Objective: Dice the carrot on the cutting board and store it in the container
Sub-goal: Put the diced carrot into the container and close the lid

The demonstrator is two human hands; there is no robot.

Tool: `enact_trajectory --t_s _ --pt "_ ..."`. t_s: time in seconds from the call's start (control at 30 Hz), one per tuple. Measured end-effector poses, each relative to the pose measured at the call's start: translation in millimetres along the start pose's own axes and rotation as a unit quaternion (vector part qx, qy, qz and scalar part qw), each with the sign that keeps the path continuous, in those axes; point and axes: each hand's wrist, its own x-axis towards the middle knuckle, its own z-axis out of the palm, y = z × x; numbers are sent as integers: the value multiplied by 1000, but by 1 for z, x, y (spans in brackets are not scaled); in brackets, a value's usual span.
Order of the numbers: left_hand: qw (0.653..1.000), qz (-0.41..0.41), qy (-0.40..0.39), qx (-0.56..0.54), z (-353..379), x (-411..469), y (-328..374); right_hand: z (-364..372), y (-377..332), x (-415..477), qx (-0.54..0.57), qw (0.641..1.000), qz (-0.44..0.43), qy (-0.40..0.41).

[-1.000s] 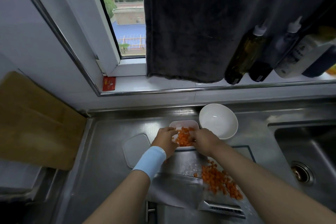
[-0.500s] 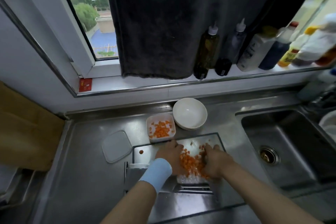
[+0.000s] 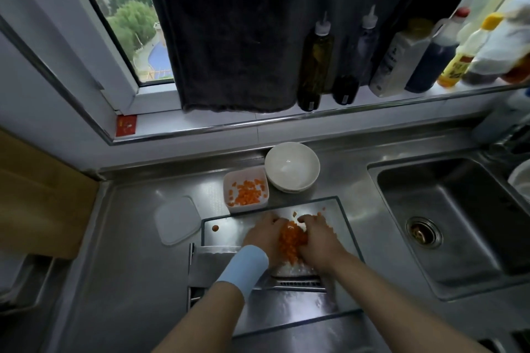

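Note:
A pile of diced carrot (image 3: 289,241) lies on the steel cutting board (image 3: 223,231). My left hand (image 3: 262,233), with a blue wristband, and my right hand (image 3: 318,235) cup the pile from both sides, fingers curled round it. Just behind the board stands the small white container (image 3: 247,208), which holds some diced carrot (image 3: 246,195). One stray piece (image 3: 215,228) lies at the board's left end, and a few bits lie near its far edge. The part of the pile under my palms is hidden.
A cleaver (image 3: 209,264) lies flat on the board by my left wrist. The container's lid (image 3: 176,219) sits left of the board, a white bowl (image 3: 291,166) right of the container. The sink (image 3: 447,223) is at the right. Bottles (image 3: 315,60) line the sill.
Both hands left the container, where they dropped carrot, and came back to the board. They now close in tighter round the remaining pile.

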Motion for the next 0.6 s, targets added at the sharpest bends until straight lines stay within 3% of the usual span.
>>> enact_trajectory --t_s 0.13,0.2,0.3,0.47,0.6 --pt "996 5 -32 79 -2 -1 0 -11 14 -3 -94 993 75 1" --pt "995 1 -58 79 -1 4 6 -11 17 0 -62 991 110 -34" --pt "995 -14 -75 58 2 12 14 -6 10 6 -21 995 90 -38" --pt "1000 -13 0 -22 6 14 14 14 -7 15 28 998 40 -46" --pt "996 -20 41 -77 5 13 13 25 -8 19 65 997 43 5"
